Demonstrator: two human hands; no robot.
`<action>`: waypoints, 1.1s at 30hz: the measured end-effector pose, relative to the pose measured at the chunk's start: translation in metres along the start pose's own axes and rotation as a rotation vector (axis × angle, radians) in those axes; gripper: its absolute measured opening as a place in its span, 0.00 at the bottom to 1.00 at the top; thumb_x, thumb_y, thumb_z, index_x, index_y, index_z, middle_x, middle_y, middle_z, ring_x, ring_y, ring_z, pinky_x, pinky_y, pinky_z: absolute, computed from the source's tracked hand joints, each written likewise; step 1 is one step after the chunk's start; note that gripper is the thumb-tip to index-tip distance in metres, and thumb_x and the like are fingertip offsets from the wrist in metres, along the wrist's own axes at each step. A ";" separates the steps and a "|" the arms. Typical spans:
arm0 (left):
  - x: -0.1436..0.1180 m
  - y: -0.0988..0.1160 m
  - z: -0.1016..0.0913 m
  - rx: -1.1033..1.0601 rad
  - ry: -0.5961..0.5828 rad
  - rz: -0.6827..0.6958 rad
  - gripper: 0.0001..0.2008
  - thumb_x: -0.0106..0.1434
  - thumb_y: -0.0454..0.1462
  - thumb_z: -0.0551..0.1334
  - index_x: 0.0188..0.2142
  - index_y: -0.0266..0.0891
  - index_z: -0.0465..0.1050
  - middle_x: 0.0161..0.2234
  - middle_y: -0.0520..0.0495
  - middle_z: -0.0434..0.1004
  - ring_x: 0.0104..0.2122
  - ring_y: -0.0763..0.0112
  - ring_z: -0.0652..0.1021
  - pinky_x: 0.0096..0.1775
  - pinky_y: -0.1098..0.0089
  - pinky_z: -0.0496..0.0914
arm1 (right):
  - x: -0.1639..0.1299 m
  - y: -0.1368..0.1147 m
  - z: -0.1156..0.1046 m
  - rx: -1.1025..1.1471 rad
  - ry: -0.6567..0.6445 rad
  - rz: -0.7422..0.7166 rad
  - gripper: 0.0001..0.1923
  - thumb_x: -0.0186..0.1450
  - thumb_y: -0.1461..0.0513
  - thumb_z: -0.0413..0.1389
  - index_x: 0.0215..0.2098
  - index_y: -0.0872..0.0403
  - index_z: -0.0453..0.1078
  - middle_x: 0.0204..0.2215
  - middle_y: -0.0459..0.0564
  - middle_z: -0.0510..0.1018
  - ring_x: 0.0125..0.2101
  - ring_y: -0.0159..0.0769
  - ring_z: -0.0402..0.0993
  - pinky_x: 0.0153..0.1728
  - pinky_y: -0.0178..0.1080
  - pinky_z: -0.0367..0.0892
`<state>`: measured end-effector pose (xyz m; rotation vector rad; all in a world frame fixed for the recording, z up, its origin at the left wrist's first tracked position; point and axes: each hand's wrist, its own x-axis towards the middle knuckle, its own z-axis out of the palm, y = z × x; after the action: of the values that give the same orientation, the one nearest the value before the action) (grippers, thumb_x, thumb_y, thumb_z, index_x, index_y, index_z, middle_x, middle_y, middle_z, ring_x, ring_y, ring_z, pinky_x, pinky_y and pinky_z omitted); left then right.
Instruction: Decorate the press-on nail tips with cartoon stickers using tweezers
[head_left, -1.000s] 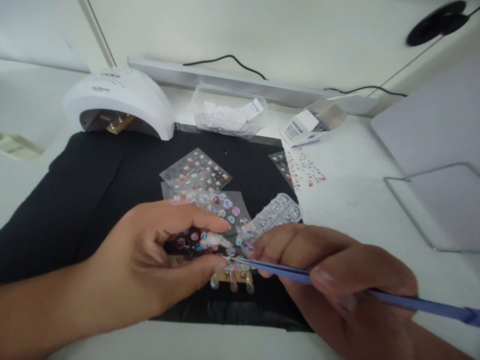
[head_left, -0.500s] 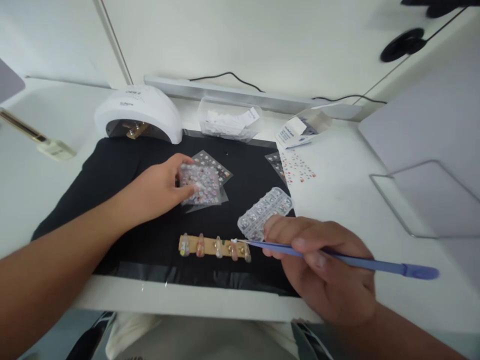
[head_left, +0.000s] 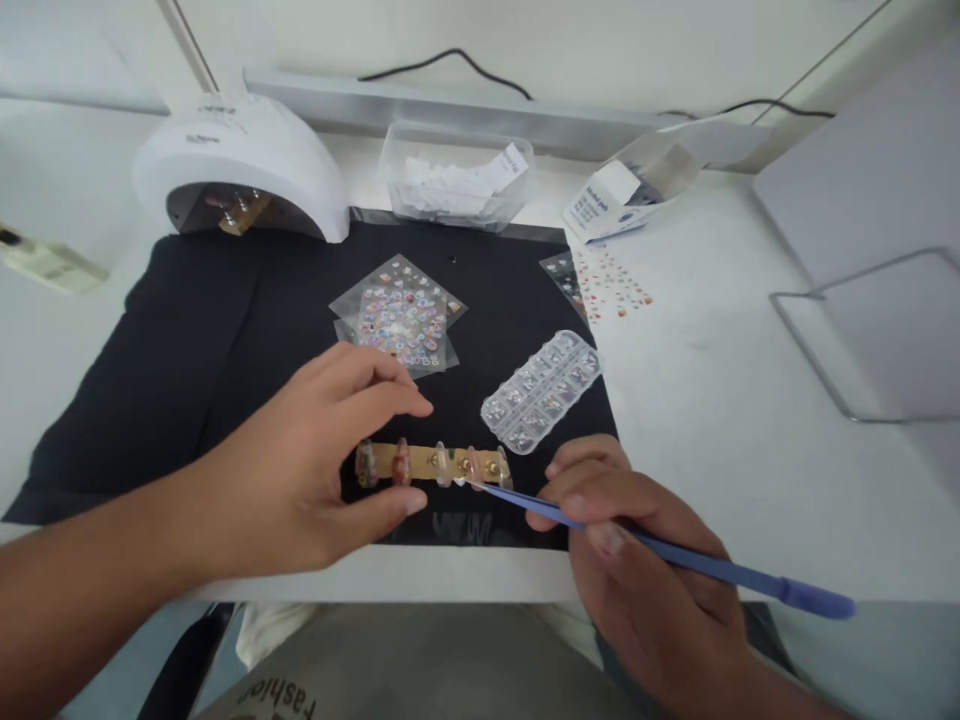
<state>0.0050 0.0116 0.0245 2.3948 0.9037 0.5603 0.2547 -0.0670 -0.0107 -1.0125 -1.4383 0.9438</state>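
Observation:
My right hand point(head_left: 652, 590) pinches a pair of purple-blue tweezers point(head_left: 720, 568). At their tip is a small whitish piece point(head_left: 460, 482), in front of a wooden display strip point(head_left: 384, 462). Several decorated false nails point(head_left: 402, 462) are mounted across that strip. My left hand point(head_left: 315, 465) is open with nothing in it, its thumb and fingers spread around the strip's left part. Just beyond lie stacked clear nail sticker sheets point(head_left: 403, 318). A clear compartment case point(head_left: 541, 392) with tiny shiny gems stands beyond my right hand.
A black mat point(head_left: 217, 330) covers part of the white table. At the back are a white nail lamp point(head_left: 247, 150) with another strip inside, a clear bin point(head_left: 457, 180) of white packets and an open carton point(head_left: 607, 205). More stickers point(head_left: 611, 285) and a wire stand point(head_left: 806, 350) are at right.
My left hand has let go of the sticker sheets and come down and nearer to the strip, opening. The tweezers' tip has shifted slightly left, to the strip's near edge. The view has tilted down.

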 end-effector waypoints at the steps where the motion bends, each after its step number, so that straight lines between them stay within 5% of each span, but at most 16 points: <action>1: 0.000 -0.002 0.005 -0.015 -0.009 -0.001 0.17 0.62 0.37 0.65 0.51 0.42 0.68 0.51 0.43 0.70 0.51 0.57 0.72 0.51 0.55 0.68 | -0.001 0.000 0.001 0.025 0.031 0.035 0.13 0.69 0.65 0.51 0.41 0.45 0.77 0.28 0.47 0.80 0.31 0.42 0.70 0.36 0.49 0.64; 10: 0.004 -0.004 0.023 -0.048 -0.024 0.002 0.18 0.59 0.37 0.69 0.47 0.41 0.69 0.46 0.44 0.75 0.46 0.56 0.73 0.45 0.54 0.67 | -0.009 -0.013 0.015 0.077 0.200 0.210 0.11 0.68 0.64 0.53 0.38 0.46 0.78 0.25 0.48 0.80 0.33 0.41 0.65 0.33 0.45 0.67; 33: 0.004 -0.005 0.032 -0.064 0.078 0.041 0.07 0.65 0.36 0.62 0.43 0.44 0.70 0.42 0.47 0.75 0.42 0.59 0.74 0.42 0.53 0.67 | -0.018 -0.013 0.015 0.044 0.125 0.276 0.13 0.72 0.65 0.49 0.42 0.46 0.75 0.31 0.46 0.79 0.38 0.39 0.66 0.39 0.43 0.66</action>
<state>0.0225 0.0078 -0.0030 2.3523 0.8582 0.6927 0.2397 -0.0885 -0.0056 -1.2359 -1.1886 1.0846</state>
